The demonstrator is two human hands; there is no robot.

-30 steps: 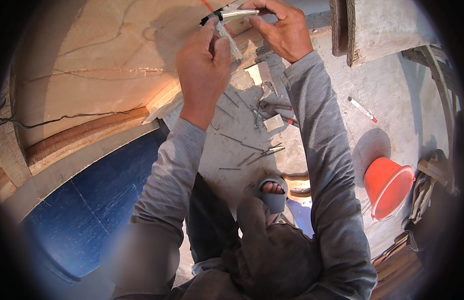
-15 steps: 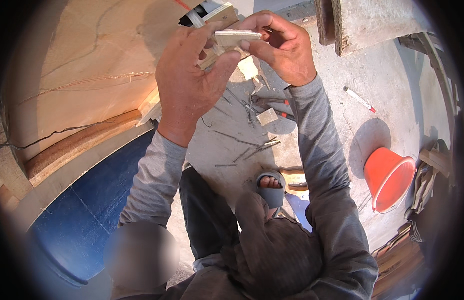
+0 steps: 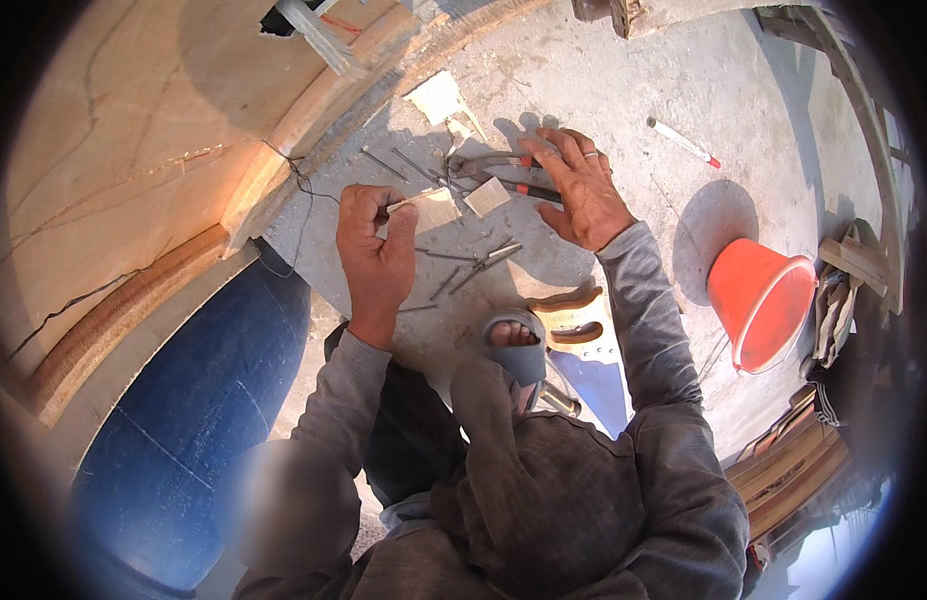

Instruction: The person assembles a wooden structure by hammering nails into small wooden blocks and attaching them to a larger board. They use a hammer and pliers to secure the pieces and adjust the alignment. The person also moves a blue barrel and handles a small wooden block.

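Note:
My left hand [image 3: 376, 252] is closed on a small flat piece of pale wood [image 3: 429, 208], held above the concrete floor [image 3: 604, 110]. My right hand [image 3: 582, 190] is spread open with its fingers apart, hovering over a pair of pliers with red-black handles [image 3: 504, 175] and a small square chip [image 3: 486, 197]. Several long nails [image 3: 474, 262] lie scattered on the floor between both hands. My sandalled foot [image 3: 514, 345] rests below them.
A handsaw with a wooden handle [image 3: 574, 325] lies beside my foot. An orange bucket [image 3: 762, 300] stands to the right, a white marker [image 3: 682, 141] beyond it. A curved plywood form with wooden rim [image 3: 134, 190] fills the left, above a blue barrel [image 3: 199, 400]. Timber offcuts [image 3: 794, 460] lie lower right.
Both hands have come down from the plywood form toward the floor. My right hand let go of the wood piece and opened over the pliers; the left keeps the piece.

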